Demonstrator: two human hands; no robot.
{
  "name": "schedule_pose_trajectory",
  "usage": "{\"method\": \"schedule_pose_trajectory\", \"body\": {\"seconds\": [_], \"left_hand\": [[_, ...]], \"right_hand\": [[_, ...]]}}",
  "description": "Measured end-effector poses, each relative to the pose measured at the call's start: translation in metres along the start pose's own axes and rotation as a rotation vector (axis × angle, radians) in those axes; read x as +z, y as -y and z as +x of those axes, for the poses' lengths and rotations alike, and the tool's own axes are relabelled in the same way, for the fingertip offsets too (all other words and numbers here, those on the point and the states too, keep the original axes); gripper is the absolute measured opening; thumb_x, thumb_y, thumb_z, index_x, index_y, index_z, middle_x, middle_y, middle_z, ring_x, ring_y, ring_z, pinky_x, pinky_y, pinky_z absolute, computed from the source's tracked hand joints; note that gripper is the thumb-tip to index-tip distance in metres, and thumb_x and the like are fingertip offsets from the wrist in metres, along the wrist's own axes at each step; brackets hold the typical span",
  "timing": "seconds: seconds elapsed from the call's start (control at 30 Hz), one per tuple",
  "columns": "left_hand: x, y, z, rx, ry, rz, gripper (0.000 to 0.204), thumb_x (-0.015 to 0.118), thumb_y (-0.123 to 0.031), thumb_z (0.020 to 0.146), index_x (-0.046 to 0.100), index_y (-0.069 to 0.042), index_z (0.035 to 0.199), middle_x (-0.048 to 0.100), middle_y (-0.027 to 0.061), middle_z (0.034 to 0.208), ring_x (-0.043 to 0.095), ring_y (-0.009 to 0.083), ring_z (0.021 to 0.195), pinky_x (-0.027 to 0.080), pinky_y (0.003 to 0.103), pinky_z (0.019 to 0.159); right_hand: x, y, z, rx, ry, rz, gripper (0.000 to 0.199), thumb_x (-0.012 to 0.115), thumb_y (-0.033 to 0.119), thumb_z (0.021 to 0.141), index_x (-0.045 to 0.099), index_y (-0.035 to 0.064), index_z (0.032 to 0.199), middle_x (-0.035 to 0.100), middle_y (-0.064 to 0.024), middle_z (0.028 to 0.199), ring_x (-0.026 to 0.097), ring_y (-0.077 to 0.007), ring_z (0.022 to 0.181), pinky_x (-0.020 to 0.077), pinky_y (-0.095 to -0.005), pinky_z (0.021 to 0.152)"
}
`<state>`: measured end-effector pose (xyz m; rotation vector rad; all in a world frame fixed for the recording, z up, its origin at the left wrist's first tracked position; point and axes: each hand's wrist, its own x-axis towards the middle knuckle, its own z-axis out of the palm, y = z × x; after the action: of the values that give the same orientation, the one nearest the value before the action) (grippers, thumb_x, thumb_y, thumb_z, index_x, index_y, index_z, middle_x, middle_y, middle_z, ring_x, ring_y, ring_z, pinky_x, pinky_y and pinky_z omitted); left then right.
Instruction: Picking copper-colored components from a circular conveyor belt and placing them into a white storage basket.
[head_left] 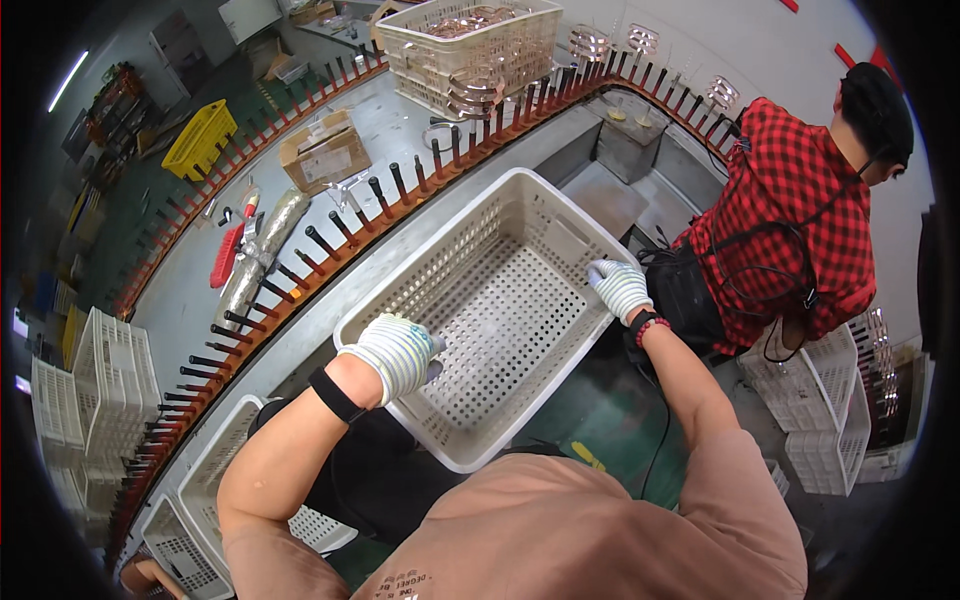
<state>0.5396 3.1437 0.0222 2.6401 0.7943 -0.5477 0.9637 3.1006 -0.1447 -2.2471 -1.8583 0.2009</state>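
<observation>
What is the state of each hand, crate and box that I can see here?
Left hand: gloved, gripping the crate's left rim.
Right hand: gloved, gripping the crate's right rim.
White perforated crate: empty, held up by both hands.
Far crate: loaded with metal parts.
Cardboard box: closed, on the bench.

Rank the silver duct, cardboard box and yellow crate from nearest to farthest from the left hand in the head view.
From the left hand:
1. Silver duct, up-left on the bench.
2. Cardboard box, farther up the bench.
3. Yellow crate, beyond the bench, upper left.
</observation>
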Motion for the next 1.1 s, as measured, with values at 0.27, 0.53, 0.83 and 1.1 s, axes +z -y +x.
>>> {"method": "schedule_pose_trajectory", "body": {"seconds": [0.27,0.53,0.83,1.1], "left_hand": [[0.013,0.009,-0.001,0.016,-0.035,0.018,0.034,0.064,-0.032,0.094,0.073,-0.009,0.117,0.074,0.0183,0.095,0.07,0.0391,0.092,0.055,0.049,0.084],[0.021,0.024,-0.023,-0.028,-0.103,0.038,0.032,0.063,-0.032,0.094,0.073,-0.009,0.114,0.074,0.0167,0.089,0.071,0.0382,0.087,0.055,0.049,0.08],[0.039,0.04,-0.06,-0.053,-0.2,-0.043,0.03,0.063,-0.032,0.095,0.074,-0.009,0.11,0.073,0.0173,0.085,0.07,0.0386,0.085,0.055,0.05,0.078],[0.058,0.059,-0.093,-0.156,-0.262,0.007,0.032,0.062,-0.035,0.096,0.074,-0.011,0.114,0.072,0.0152,0.084,0.07,0.0367,0.082,0.056,0.048,0.077]], "right_hand": [[-0.001,0.007,-0.002,0.032,0.053,-0.029,0.034,0.057,0.035,0.095,0.073,0.0107,0.113,0.073,-0.0191,0.109,0.068,-0.038,0.104,0.0525,-0.0473,0.095],[0.009,0.024,0.073,0.368,0.309,0.88,0.062,0.058,0.046,0.101,0.051,0.0064,0.148,0.069,-0.0213,0.122,0.067,-0.036,0.115,0.0512,-0.0414,0.101],[-0.046,0.187,0.218,0.292,0.652,1.638,0.115,0.067,0.069,0.088,0.005,0.0119,0.166,0.018,-0.023,0.169,0.024,-0.0404,0.155,0.0277,-0.0589,0.12],[-0.02,0.279,0.314,0.151,0.606,1.062,0.072,0.066,0.063,0.09,0.05,0.0051,0.13,0.057,-0.017,0.109,0.06,-0.0327,0.095,0.0496,-0.0506,0.092]]}}
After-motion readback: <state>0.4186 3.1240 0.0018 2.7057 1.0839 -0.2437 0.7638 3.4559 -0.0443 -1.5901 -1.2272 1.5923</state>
